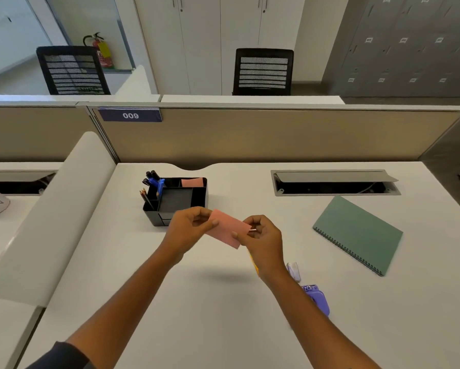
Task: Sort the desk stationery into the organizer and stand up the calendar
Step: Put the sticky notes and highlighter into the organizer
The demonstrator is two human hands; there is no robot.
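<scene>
- While both hands hover above bare white tabletop (197, 302), the black compartmented plastic organizer (179, 201) sits just beyond.
- Left hand (186, 230) and right hand (263, 241) fingers pinch opposite ends of a flat, pink rectangular sticky-note pad (227, 229), held aloft.

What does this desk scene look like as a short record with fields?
setting: white office desk
left hand: pinches the left end of a pink card
right hand: pinches the card's right end
card position: held in the air, in front of the organizer
organizer: black, holds pens, pencils and a pink pad
green spiral notebook: lies flat at the right
purple item: beside the right forearm, partly hidden
</scene>
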